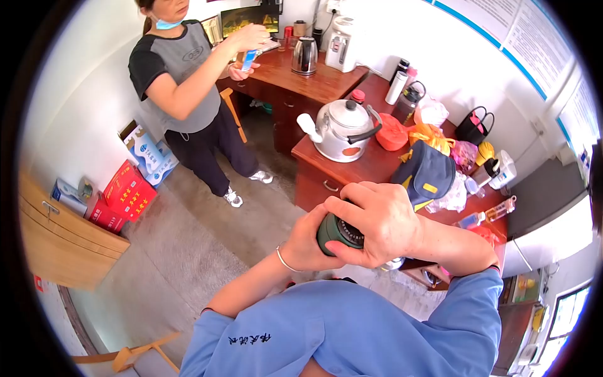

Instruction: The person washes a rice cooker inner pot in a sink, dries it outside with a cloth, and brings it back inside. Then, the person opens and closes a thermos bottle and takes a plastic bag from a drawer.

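Note:
Close in front of my chest, both hands are on a dark green rounded container [331, 232] with a black ridged ring near its top. My left hand [303, 242], with a bangle at the wrist, wraps round its body from the left. Over the top and right side, my right hand [380, 220] has its fingers curled round the upper part, hiding most of it. Beyond my hands, a large silver kettle [344, 135] stands on the desk [311, 179], beside a dark blue bag [427, 173].
A person [188, 81] at the upper left holds a small blue and white item [249, 60]. On the far desk are a steel kettle [304, 55] and a white dispenser [341, 45]. Red boxes [130, 190] lie by the left wall; a wooden chair [135, 355] is at the lower left.

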`<state>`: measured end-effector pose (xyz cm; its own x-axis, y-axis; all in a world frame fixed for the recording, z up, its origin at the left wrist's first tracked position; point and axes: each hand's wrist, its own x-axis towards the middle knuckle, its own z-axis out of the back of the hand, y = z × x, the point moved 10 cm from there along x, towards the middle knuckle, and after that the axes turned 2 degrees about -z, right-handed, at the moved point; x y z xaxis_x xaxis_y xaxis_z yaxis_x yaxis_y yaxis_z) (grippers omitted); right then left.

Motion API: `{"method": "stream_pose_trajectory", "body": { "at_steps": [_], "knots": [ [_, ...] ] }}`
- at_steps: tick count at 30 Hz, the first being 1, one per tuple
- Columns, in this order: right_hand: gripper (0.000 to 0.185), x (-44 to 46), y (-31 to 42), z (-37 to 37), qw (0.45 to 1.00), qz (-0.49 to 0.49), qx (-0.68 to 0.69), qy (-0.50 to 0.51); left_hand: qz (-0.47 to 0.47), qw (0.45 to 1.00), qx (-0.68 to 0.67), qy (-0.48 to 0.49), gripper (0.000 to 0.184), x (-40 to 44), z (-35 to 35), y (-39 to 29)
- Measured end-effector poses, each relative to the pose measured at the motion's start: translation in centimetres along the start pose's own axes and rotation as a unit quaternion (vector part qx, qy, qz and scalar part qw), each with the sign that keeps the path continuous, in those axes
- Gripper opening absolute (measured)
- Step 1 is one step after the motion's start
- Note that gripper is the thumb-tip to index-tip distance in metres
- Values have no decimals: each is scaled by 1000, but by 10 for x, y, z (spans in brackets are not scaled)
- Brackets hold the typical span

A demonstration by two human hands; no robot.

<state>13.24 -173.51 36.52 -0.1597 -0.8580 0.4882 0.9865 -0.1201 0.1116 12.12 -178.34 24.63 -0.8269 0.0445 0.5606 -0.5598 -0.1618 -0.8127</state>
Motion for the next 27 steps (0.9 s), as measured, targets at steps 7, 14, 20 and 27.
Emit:
{"method": "stream_pose_trajectory", "body": {
  "at_steps": [7, 14, 20, 27],
  "knots": [
    [33, -56, 48, 49, 983, 139, 117, -41, -120, 980, -63, 145, 62, -9, -72, -54],
    [40, -141, 71, 113, 982, 81, 162, 53, -61, 909, -288, 295, 74, -22, -190, -91],
    [49, -240, 62, 146, 981, -75, 148, 100, -12, 876, -339, 343, 76, -41, -284, -115],
    [66, -289, 91, 172, 976, -59, 162, 135, 37, 926, -256, 275, 74, -80, -330, -113]
  ]
}}
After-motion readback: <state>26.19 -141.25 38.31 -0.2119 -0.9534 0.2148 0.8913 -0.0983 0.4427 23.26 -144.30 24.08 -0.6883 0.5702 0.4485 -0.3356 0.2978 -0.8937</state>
